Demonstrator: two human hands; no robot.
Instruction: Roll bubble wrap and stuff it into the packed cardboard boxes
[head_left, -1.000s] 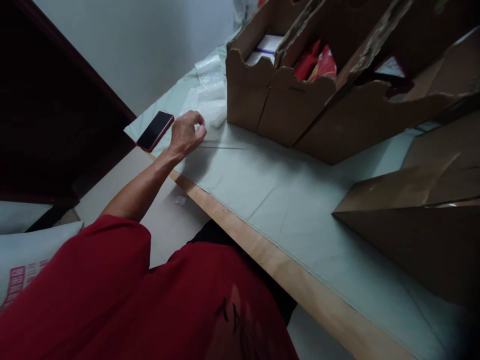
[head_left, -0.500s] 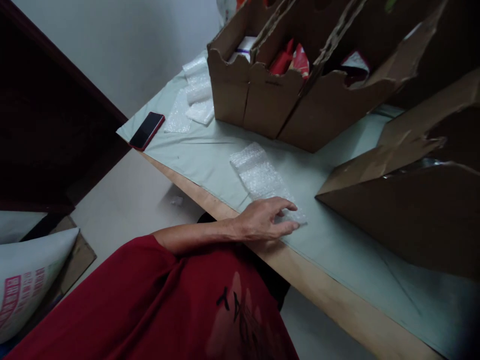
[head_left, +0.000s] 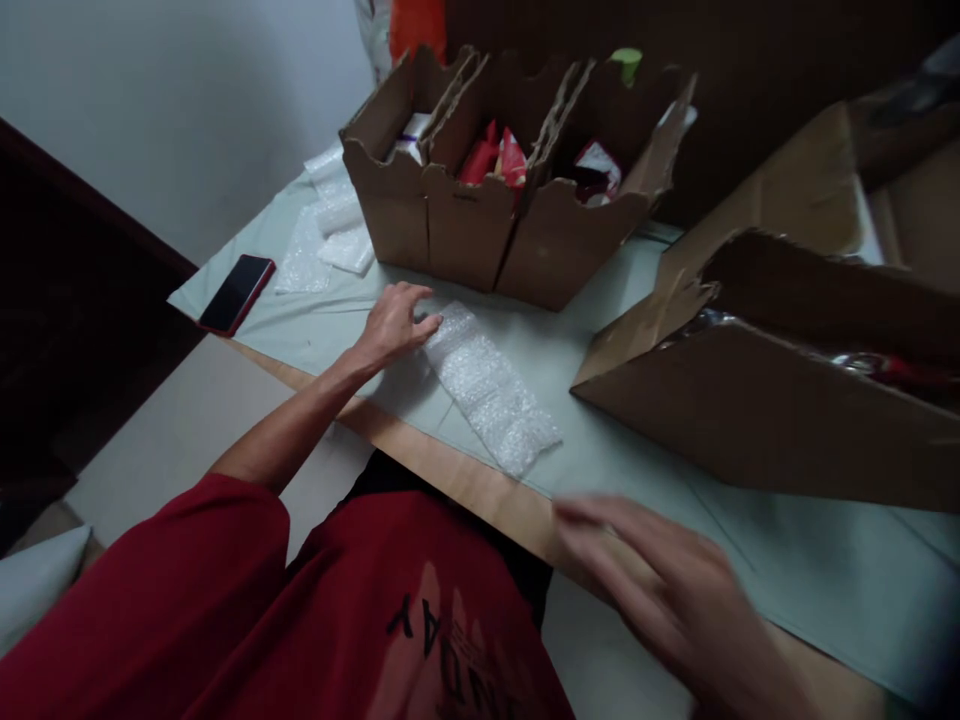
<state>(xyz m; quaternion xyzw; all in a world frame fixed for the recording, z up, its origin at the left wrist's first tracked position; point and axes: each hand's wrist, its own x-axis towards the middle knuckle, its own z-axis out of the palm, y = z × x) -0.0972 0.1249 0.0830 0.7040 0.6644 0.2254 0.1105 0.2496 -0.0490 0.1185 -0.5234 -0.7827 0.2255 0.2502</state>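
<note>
A strip of bubble wrap (head_left: 491, 388) lies flat on the pale green table cover (head_left: 637, 470), running from the middle toward the near wooden edge. My left hand (head_left: 394, 325) rests palm down at the strip's far end, fingertips touching it. My right hand (head_left: 667, 590) is blurred in the near right, fingers spread, holding nothing, over the table's wooden edge. I wear a red shirt.
A divided cardboard box (head_left: 495, 200) with red packets stands behind the strip. A large brown carton (head_left: 772, 400) lies tipped on the right. A phone in a red case (head_left: 236, 293) and more bubble wrap pieces (head_left: 330, 235) sit at the far left corner.
My left hand moved from the strip's near end to its far end. My right hand has come into view at the near right. The view shifted right.
</note>
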